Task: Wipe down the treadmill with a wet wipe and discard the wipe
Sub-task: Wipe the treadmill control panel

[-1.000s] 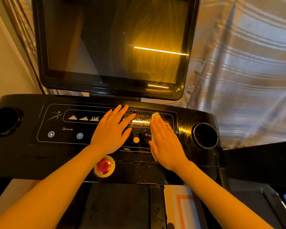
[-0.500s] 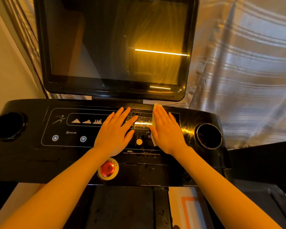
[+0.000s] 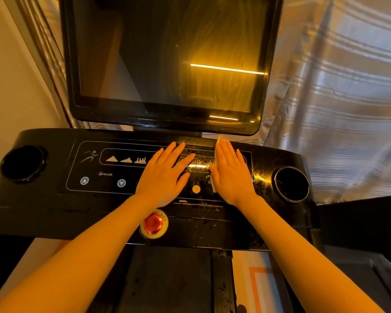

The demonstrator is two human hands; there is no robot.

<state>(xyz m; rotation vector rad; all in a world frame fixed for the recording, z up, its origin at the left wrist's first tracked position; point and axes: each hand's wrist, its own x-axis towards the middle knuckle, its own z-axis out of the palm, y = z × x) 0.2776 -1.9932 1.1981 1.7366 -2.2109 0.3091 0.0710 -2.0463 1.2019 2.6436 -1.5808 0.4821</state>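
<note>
Right hand flat on the wet console, fingers straight and together, pressing the wipe beneath its palm, right of centre, left hand flat beside it, fingers slightly spread, red button near, cupholders at both ends, dark screen far.

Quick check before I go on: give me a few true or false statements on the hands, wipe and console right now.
1. The right hand presses the wipe flat on the console. True.
2. The left hand holds the wipe. False: it lies flat on the console, without it.
3. The red button is under the right hand. False: it sits by the left wrist.
4. The screen is dark. True.
</note>
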